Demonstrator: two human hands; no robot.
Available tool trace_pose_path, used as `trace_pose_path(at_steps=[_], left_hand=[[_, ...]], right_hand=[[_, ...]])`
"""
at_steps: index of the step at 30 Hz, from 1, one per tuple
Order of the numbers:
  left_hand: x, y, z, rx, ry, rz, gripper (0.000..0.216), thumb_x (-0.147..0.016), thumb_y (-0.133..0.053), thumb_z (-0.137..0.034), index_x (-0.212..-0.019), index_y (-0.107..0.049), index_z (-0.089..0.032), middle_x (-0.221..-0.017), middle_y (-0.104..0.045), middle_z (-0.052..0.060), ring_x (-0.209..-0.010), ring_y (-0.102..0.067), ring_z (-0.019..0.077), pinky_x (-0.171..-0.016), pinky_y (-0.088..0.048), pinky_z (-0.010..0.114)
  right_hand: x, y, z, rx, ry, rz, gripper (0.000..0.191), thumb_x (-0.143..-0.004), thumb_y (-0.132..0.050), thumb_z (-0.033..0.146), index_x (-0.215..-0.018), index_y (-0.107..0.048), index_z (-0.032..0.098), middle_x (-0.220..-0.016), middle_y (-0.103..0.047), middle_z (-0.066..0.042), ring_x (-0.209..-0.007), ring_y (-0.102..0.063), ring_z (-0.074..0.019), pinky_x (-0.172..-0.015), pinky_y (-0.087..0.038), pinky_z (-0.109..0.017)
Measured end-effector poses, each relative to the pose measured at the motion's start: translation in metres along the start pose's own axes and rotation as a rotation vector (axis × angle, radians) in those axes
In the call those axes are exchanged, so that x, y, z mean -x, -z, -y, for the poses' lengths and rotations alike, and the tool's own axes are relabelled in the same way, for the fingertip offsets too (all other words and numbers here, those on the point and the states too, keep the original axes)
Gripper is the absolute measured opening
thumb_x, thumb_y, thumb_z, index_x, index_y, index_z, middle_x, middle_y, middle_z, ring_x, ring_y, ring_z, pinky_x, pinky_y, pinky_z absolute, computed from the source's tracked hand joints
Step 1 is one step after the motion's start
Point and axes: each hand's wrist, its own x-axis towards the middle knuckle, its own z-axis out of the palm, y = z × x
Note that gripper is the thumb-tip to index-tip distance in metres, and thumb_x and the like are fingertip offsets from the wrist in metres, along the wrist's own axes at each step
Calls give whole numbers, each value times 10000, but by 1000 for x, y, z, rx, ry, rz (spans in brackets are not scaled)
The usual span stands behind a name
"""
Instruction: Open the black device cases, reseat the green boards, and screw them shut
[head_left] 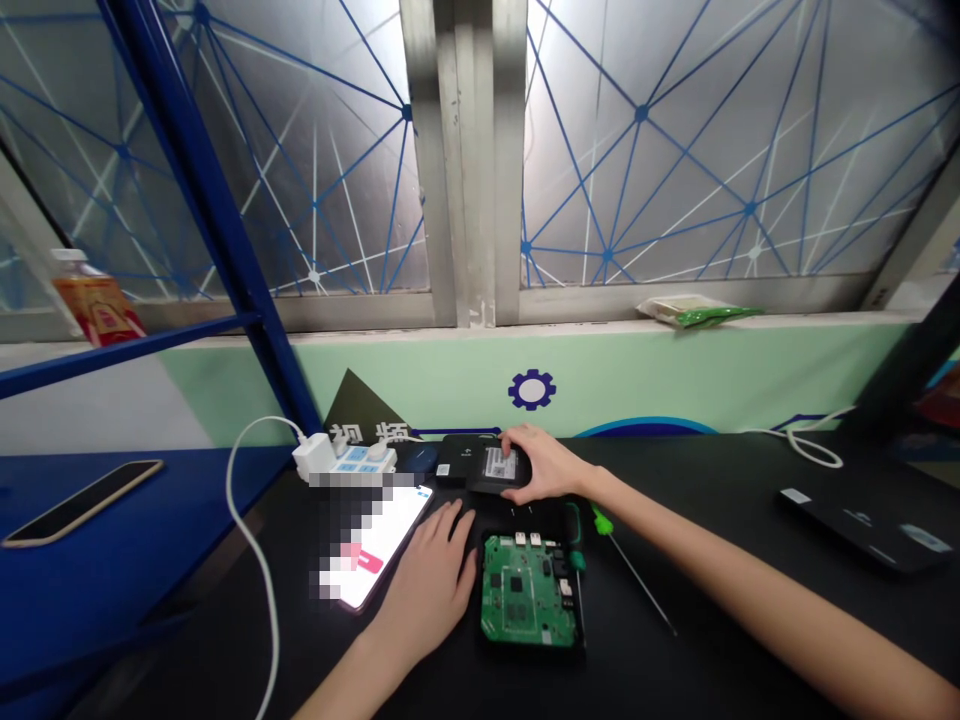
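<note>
— Inspector A: What is obscured?

— Inspector B: The lit phone screen is pixelated, unreadable. The label on the black cover is too small to read. The green-handled screwdriver is lying partly under the right forearm.

— A: Hands?

— B: The right hand is curling over the black cover, fingers gripping its edge, at the counter's rear. The left hand is resting flat, fingers loosely spread, touching the open case holding the green circuit board.

— A: Counts?

— B: One circuit board, two phones, the second one dark on the blue shelf, one power strip.
</note>
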Motion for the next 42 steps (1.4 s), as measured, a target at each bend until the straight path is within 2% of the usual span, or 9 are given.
trace_pose_path(at_steps=[5, 12, 16, 20, 26, 30, 35, 40, 42], left_hand=[[0, -1, 1, -5, -12, -15, 424, -993, -426, -284, -1398, -507, -190, -1459, -522, 127, -1359, -465, 310, -1066, -448, 481], [-1, -2, 0, -1, -4, 1, 422, -992, -413, -285, -1387, -519, -180, -1458, -520, 132, -1356, -465, 321, -1075, -437, 499], [-2, 0, -1, -19, 1, 35, 442, -996, -395, -272, -1405, -506, -147, -1467, -505, 153, -1364, -455, 323, -1082, -429, 500], [-2, 1, -1, -9, -1, 23, 430, -1000, -407, -287, -1404, -506, -177, -1470, -509, 132, -1363, -458, 316, -1079, -430, 498], [-3, 0, 0, 4, 0, 27, 431, -997, -405, -297, -1401, -502, -178, -1464, -516, 124, -1362, -457, 315, -1073, -431, 482], [-4, 4, -4, 62, 21, 36, 401, -1023, -369, -303, -1379, -521, -196, -1448, -531, 102, -1359, -460, 297, -1085, -416, 489], [-7, 13, -10, 147, 85, 47, 376, -1048, -340, -356, -1297, -583, -215, -1387, -575, 88, -1305, -509, 278, -1052, -449, 477], [-8, 12, -8, 149, 52, 6, 350, -1042, -367, -362, -1263, -604, -231, -1358, -592, 80, -1273, -534, 281, -1023, -469, 473], [-8, 10, -7, 145, 46, -8, 343, -1038, -373, -358, -1253, -608, -229, -1345, -599, 79, -1263, -541, 280, -1026, -467, 471]], right_hand=[[0, -5, -6, -19, 35, 2, 507, -631, -818, 372, -1022, -545, 199, -1176, -630, -125, -1068, -556, -316, -934, -433, -454], [11, 0, -2, -4, 72, -3, 374, -753, -747, 315, -1086, -618, 203, -1391, -545, -144, -1209, -529, -322, -1022, -408, -510], [23, 11, 13, 11, 56, -86, 147, -874, -621, 238, -1016, -638, 203, -1235, -627, -120, -1127, -564, -281, -979, -454, -466], [42, 25, 28, -1, 41, -89, 57, -878, -603, 200, -920, -637, 217, -964, -668, -69, -928, -599, -240, -874, -493, -397], [85, 38, 30, 49, -125, -70, 122, -904, -550, 222, -791, -597, 220, -715, -614, -6, -651, -576, -175, -617, -428, -286], [104, 42, 22, 49, -257, -87, 226, -928, -523, 255, -706, -548, 216, -574, -541, 32, -523, -511, -144, -566, -375, -260], [105, 45, 29, 58, -303, -65, 239, -902, -559, 255, -669, -536, 202, -521, -501, 53, -494, -481, -119, -564, -337, -234], [100, 39, 53, 24, -185, 58, 109, -871, -585, 207, -764, -610, 200, -626, -578, 36, -568, -521, -115, -589, -348, -221], [98, 34, 62, 38, -130, 99, 56, -855, -593, 195, -825, -640, 203, -734, -631, 16, -620, -553, -120, -599, -356, -223]])
